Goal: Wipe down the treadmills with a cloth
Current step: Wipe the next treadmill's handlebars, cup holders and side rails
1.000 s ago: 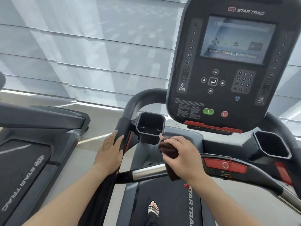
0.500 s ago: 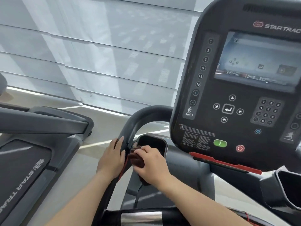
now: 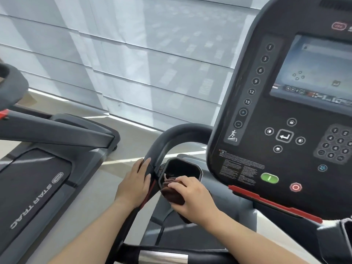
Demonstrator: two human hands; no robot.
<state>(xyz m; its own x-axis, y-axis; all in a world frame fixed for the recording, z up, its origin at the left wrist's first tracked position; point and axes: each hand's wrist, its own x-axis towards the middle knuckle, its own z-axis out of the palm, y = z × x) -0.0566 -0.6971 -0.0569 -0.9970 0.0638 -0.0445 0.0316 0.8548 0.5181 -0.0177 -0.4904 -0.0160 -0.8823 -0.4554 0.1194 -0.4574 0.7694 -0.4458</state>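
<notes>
My right hand (image 3: 192,197) grips a dark brown cloth (image 3: 172,194) and presses it on the near rim of the treadmill's left cup holder (image 3: 182,166). My left hand (image 3: 135,184) lies flat on the dark curved handrail (image 3: 163,141) just left of the cup holder, fingers together. The black console (image 3: 266,130) with its screen and buttons rises to the right of both hands.
A second treadmill (image 3: 38,180) stands on the left, with a strip of floor between the two machines. A chrome-banded front crossbar (image 3: 163,257) runs along the bottom. A red safety strip (image 3: 274,202) edges the console's base. Blinds (image 3: 133,54) cover the window ahead.
My right hand moved the cloth from the crossbar area up and left to the cup holder's rim. The view shifted closer and leftward. My left hand stayed on the handrail.
</notes>
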